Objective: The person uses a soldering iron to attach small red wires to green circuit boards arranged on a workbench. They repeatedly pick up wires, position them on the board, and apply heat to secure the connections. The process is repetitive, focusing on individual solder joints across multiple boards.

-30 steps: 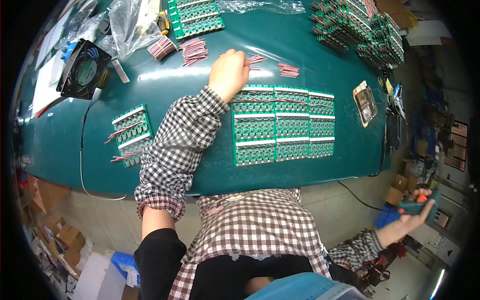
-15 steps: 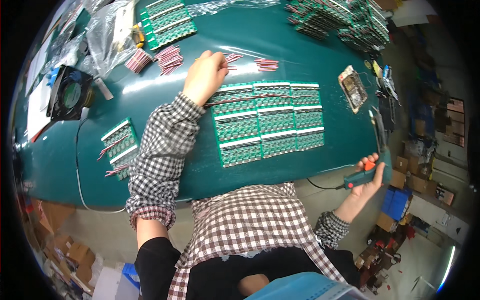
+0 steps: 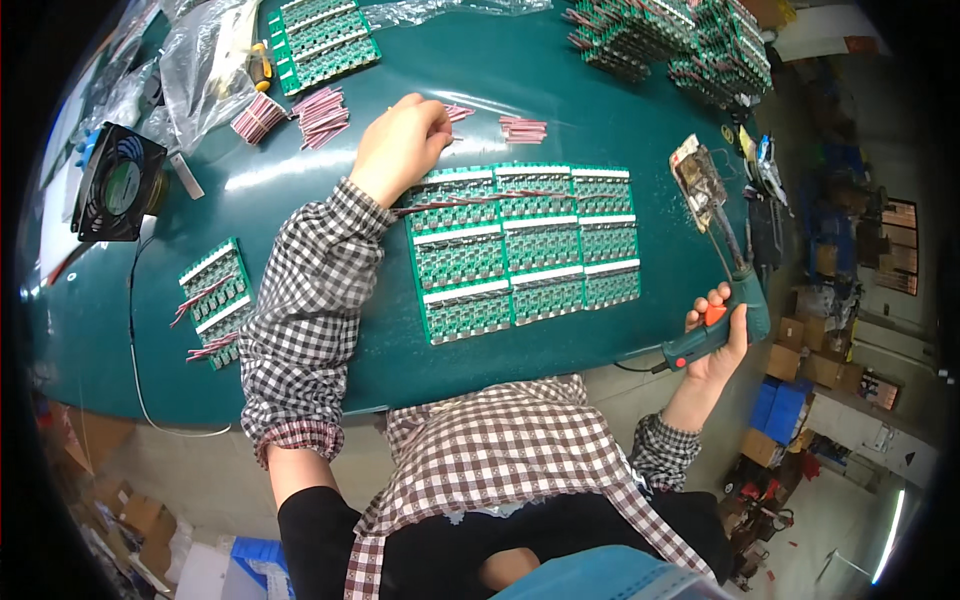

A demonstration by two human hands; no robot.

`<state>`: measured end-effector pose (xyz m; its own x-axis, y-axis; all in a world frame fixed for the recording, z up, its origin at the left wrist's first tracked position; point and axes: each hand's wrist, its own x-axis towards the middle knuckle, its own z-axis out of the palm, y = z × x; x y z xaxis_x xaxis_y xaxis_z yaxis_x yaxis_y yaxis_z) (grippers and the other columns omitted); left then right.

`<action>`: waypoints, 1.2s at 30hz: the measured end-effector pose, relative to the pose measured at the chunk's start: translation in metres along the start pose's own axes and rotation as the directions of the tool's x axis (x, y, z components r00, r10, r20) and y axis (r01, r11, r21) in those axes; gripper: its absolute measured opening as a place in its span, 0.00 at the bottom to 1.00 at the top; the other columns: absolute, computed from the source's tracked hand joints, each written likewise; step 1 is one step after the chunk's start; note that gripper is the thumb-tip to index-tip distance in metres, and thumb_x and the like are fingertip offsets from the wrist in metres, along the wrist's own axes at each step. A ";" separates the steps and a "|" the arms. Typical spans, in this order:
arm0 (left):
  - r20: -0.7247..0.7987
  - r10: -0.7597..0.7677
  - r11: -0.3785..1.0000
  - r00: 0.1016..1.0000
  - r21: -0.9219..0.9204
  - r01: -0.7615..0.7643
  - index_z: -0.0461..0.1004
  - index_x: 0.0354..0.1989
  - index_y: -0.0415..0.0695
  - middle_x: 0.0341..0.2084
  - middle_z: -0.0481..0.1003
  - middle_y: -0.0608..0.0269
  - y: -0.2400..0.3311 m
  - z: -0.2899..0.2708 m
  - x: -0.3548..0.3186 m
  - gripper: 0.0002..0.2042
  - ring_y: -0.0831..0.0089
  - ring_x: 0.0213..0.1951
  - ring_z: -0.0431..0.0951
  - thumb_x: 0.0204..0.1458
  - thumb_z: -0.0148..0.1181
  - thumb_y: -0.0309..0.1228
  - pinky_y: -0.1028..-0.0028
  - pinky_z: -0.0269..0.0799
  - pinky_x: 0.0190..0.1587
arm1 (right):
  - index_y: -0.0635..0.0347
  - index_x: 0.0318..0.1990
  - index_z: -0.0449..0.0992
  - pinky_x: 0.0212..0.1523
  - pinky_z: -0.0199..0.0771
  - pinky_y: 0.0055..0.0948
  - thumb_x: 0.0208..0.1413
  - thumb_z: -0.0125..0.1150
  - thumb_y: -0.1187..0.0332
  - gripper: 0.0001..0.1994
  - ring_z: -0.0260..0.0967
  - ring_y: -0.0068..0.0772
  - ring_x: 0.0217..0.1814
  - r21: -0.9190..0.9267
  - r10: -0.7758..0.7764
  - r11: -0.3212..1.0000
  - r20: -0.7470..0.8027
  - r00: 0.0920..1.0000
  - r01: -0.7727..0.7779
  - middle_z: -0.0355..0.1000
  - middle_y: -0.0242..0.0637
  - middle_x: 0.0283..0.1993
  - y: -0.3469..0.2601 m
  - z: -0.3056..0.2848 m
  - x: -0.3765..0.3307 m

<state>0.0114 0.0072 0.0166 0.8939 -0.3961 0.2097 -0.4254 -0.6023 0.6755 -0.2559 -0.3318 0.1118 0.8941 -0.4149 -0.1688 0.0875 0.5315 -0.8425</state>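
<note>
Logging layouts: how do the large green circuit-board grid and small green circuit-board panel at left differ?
The grid spans three columns; the panel shows one. The grid's reddish wires lie across its top row; the panel's reddish wires overhang its left edge. Both are green and white.

Sldr. gun now @ tray

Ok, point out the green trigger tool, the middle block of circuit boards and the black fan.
Green trigger tool [image 3: 752, 300], head view: front housing.
Middle block of circuit boards [image 3: 542, 243], head view: its central part.
Black fan [image 3: 121, 186], head view: its hub.
</note>
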 end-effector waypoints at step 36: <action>0.233 0.651 0.688 0.722 0.222 -0.691 0.66 0.55 0.38 0.55 0.66 0.58 0.142 0.095 -0.008 0.26 0.63 0.58 0.65 0.47 0.59 0.36 0.57 0.59 0.58 | 0.59 0.45 0.63 0.42 0.77 0.31 0.59 0.54 0.59 0.15 0.68 0.33 0.43 0.357 0.115 0.929 -0.044 0.992 -0.091 0.66 0.35 0.39 0.044 -0.038 0.013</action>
<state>-0.0701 -0.1413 0.0437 0.3359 -0.8396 0.4268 -0.9418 -0.2940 0.1630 -0.2570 -0.3416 0.0528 0.8779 -0.3836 -0.2867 0.1567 0.7959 -0.5848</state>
